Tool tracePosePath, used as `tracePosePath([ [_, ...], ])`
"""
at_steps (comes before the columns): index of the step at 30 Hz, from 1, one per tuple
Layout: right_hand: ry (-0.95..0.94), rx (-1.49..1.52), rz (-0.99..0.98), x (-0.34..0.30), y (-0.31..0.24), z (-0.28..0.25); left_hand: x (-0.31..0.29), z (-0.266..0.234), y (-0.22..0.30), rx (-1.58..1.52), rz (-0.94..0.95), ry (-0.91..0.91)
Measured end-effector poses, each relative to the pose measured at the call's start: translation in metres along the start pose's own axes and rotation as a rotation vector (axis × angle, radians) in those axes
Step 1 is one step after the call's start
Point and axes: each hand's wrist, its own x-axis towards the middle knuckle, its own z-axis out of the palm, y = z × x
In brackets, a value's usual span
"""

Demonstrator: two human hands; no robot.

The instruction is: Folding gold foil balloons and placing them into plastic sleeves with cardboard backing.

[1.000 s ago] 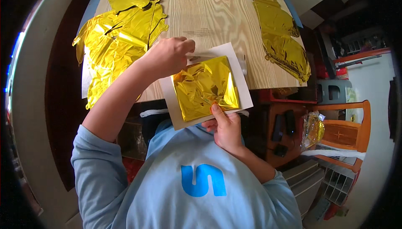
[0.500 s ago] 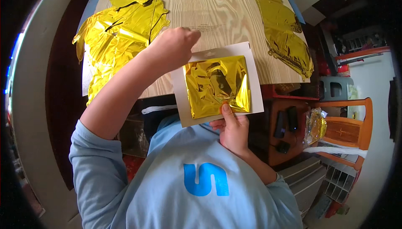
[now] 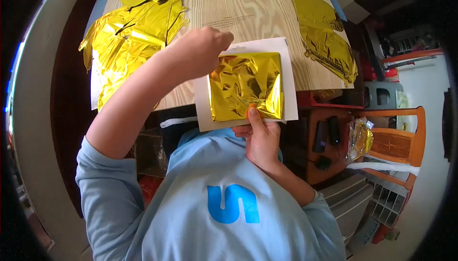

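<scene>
Here, one card [image 3: 203,106], one foil square [image 3: 245,87].

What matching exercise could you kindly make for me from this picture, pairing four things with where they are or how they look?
Things:
1. Left hand
2. Right hand
3. Folded gold foil
4. Chair

Places and looks:
A. On the pale card, within its borders
B. Wooden and orange-brown, off to the person's right
C. Near the card's upper left corner
D. Gripping the card's lower edge

Right pairs: 1-C, 2-D, 3-A, 4-B
</scene>
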Motion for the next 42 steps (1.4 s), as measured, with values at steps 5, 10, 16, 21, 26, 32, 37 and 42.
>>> tracePosePath([
  [5,-0.096,0.054,0.106,0.009,-0.001,-0.005,-0.020,0.008,0.006,0.191,0.067,0.076],
  [10,-0.183,0.019,0.159,0.012,0.003,-0.002,-0.005,0.028,-0.006,0.215,0.143,0.209],
  [16,-0.175,0.015,0.143,0.015,-0.002,-0.004,-0.006,0.029,0.013,0.192,0.353,0.256],
  [21,-0.194,0.036,0.156,0.013,-0.004,0.001,-0.010,0.029,0.010,0.188,0.381,0.282],
  [26,-0.238,0.081,0.126,0.014,-0.002,0.004,-0.027,0.018,0.033,0.228,0.458,0.274],
  [32,-0.298,0.087,0.169,0.014,0.003,0.002,-0.042,0.022,0.041,0.172,0.529,0.378],
  [37,-0.319,0.011,0.122,0.008,-0.003,0.002,-0.055,0.018,0.023,-0.046,0.353,0.404],
  [42,-0.338,0.051,0.080,0.007,-0.005,-0.001,-0.079,0.021,0.009,-0.694,-0.297,1.135],
])
